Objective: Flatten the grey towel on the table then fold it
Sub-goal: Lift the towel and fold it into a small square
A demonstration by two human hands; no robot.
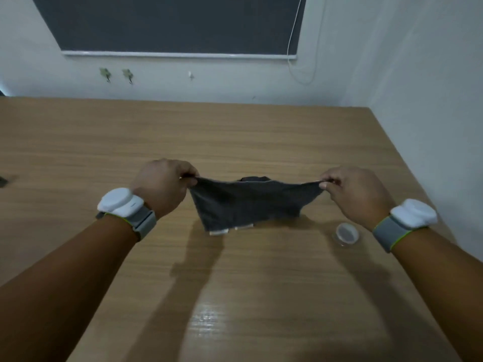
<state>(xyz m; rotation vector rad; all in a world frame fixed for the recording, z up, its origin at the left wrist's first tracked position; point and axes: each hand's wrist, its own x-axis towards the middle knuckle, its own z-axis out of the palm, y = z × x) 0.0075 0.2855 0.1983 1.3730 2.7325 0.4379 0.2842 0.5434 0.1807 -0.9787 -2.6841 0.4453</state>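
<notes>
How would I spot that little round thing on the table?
On the wooden table, look beside the right wristband, nearer than the grey towel. A small dish lies there: clear rim, dark middle, the only round thing on the wood.

You face a wood-grain table (235, 131) that runs to a pale far wall (235, 82) and meets another pale wall (418, 100) on the right. A dark roller blind (170, 22) hangs on the far wall, its thin cord (293, 27) looping down at the right. Two small hooks (105, 73) sit below it, left. Light glares off the near tabletop.
</notes>
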